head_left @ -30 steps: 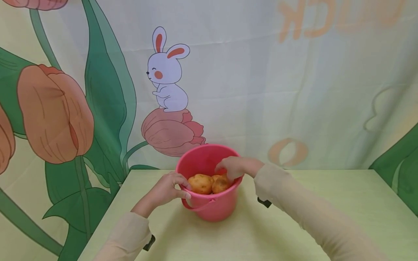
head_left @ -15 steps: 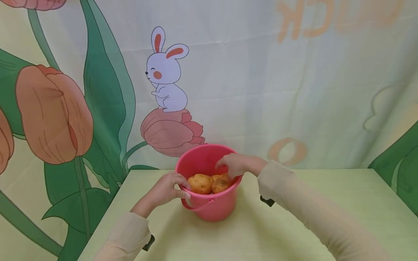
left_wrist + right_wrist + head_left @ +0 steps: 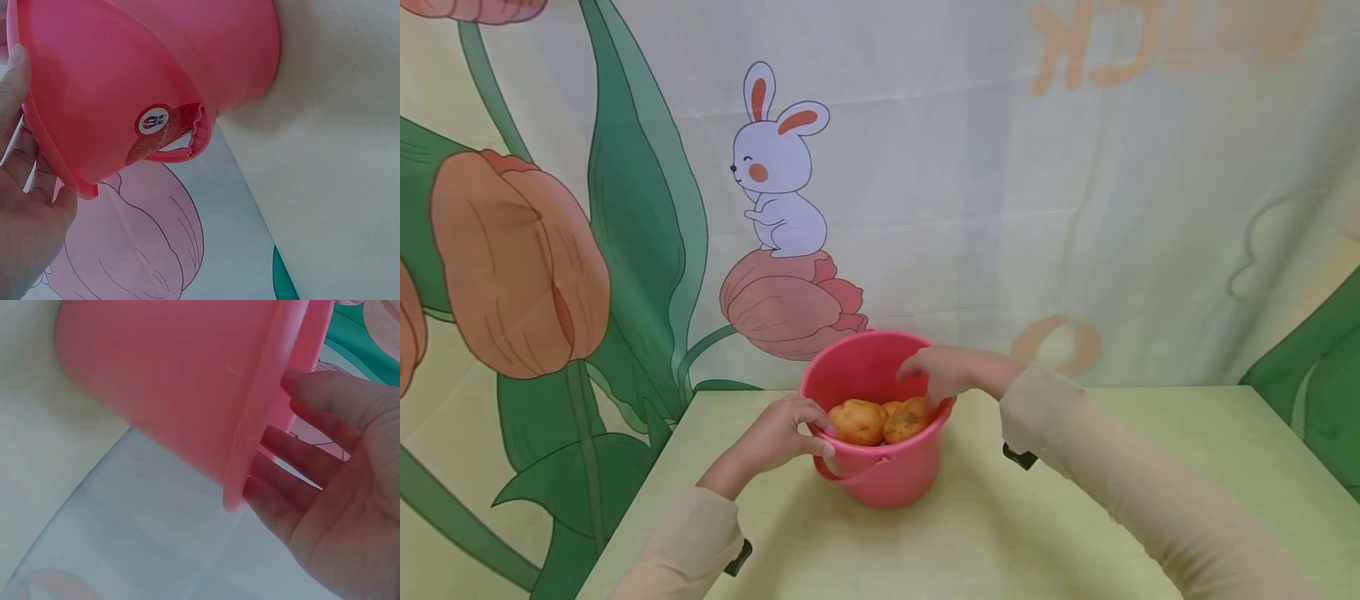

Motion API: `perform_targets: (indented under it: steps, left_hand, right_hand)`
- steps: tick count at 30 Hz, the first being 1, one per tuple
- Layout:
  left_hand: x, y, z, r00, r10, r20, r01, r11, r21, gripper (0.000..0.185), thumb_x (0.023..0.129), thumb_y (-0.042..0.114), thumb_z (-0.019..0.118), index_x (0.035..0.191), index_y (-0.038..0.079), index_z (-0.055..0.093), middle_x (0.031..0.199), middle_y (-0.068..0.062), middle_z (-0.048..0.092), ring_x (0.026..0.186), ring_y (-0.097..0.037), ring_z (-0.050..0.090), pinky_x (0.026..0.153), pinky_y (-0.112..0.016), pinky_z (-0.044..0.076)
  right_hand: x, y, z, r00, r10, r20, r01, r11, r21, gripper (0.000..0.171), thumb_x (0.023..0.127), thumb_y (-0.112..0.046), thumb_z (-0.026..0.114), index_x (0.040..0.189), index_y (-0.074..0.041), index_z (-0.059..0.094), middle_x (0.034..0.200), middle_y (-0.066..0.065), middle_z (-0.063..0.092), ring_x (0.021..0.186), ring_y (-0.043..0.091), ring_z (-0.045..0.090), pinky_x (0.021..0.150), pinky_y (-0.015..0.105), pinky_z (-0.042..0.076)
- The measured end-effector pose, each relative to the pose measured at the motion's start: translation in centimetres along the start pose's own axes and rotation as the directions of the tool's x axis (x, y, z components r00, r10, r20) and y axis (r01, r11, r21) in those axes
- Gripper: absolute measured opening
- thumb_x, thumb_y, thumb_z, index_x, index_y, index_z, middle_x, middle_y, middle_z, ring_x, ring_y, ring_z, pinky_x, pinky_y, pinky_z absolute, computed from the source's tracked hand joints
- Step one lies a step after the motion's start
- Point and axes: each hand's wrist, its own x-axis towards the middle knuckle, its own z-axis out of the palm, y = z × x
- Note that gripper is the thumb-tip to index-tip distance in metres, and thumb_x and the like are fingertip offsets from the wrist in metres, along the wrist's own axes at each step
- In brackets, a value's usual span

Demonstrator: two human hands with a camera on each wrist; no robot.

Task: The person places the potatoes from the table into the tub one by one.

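A pink bucket [image 3: 891, 483] stands on the table in the head view, with potatoes inside. One potato [image 3: 856, 422] lies at the left and a darker-spotted potato [image 3: 907, 420] at the right; part of another shows between them. My left hand [image 3: 782, 435] grips the bucket's left rim, thumb outside and fingers inside. Over the right rim reaches my right hand [image 3: 951, 372], its fingers extended into the bucket just above the right potato. In the right wrist view, several fingertips pass behind the rim, so their ends are hidden. Nothing is seen held in that hand.
The pale green table [image 3: 1150, 467] extends to both sides of the bucket. Directly behind its far edge hangs a printed cloth [image 3: 962, 208] with a rabbit and tulips. The bucket's handle [image 3: 850, 477] hangs down against its front left side.
My right hand has drawn slightly up and to the right, away from the right potato, uncovering more of it. My left hand keeps its grip on the rim.
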Motion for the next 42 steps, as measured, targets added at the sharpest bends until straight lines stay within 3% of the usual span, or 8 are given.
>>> perform_targets:
  steps: [8,21,31,42]
  left_hand:
    - [-0.1,0.2,-0.1,1.000,-0.004,0.001,0.004,1.000,-0.001,0.016,0.065,0.019,0.076,0.080,0.017,0.069,0.087,0.002,0.062,0.096,-0.020,0.047,0.067,-0.029,0.053]
    - [0.0,0.0,-0.1,1.000,-0.011,0.006,0.011,1.000,-0.002,0.018,0.065,0.019,0.076,0.081,0.015,0.069,0.088,0.002,0.062,0.097,-0.020,0.047,0.067,-0.029,0.053]
    - [0.1,0.0,0.0,1.000,-0.010,0.008,0.010,1.000,0.001,0.019,0.065,0.020,0.076,0.082,0.016,0.069,0.090,0.002,0.062,0.099,-0.020,0.047,0.067,-0.030,0.053]
    - [-0.1,0.2,-0.2,1.000,-0.008,0.029,0.008,1.000,-0.012,0.021,0.065,0.021,0.076,0.084,0.013,0.069,0.091,0.001,0.061,0.099,-0.021,0.046,0.068,-0.030,0.053]
  right_hand:
    - [-0.4,0.5,-0.2,1.000,-0.026,-0.017,0.026,0.999,0.045,0.054,0.071,-0.007,0.070,0.121,-0.014,0.053,0.121,0.007,0.051,0.110,0.024,0.046,0.070,0.028,0.053]
    - [-1.9,1.1,-1.0,0.994,-0.079,-0.077,0.081,0.996,0.022,0.045,0.075,-0.008,0.066,0.119,-0.012,0.055,0.119,0.006,0.054,0.111,0.025,0.047,0.077,0.032,0.051]
    - [-2.7,2.5,-1.2,0.990,-0.041,-0.136,0.057,0.991,0.120,0.047,0.075,-0.010,0.067,0.120,-0.012,0.054,0.117,0.005,0.054,0.108,0.027,0.047,0.074,0.032,0.052]
    - [-4.0,4.0,-1.1,0.966,-0.149,-0.210,0.164,0.985,0.057,0.040,0.077,-0.014,0.065,0.116,-0.009,0.057,0.115,0.008,0.058,0.101,0.026,0.051,0.075,0.033,0.051]
